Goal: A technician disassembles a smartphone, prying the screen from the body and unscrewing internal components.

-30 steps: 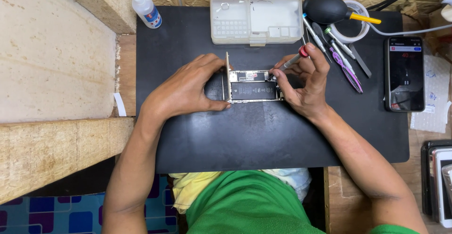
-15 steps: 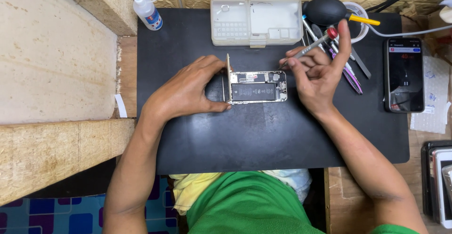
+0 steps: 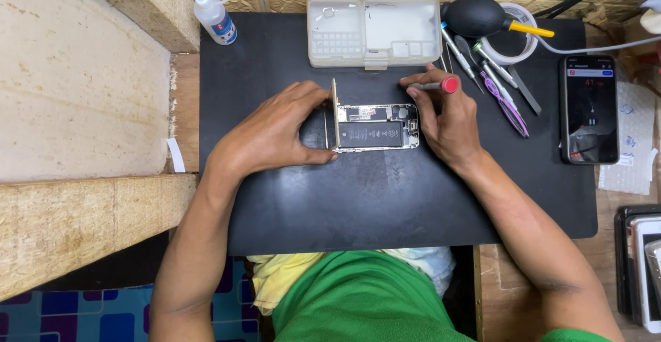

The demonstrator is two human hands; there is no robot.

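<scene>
Clear parts box (image 3: pixel 372 22) above opened phone (image 3: pixel 375 128) — white dropper bottle (image 3: pixel 215 17) far left

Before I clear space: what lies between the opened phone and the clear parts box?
In the head view, only bare black mat separates the opened phone from the parts box.

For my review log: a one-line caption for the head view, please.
Left hand props an opened phone on a black mat; right hand holds a red-capped screwdriver.
</scene>
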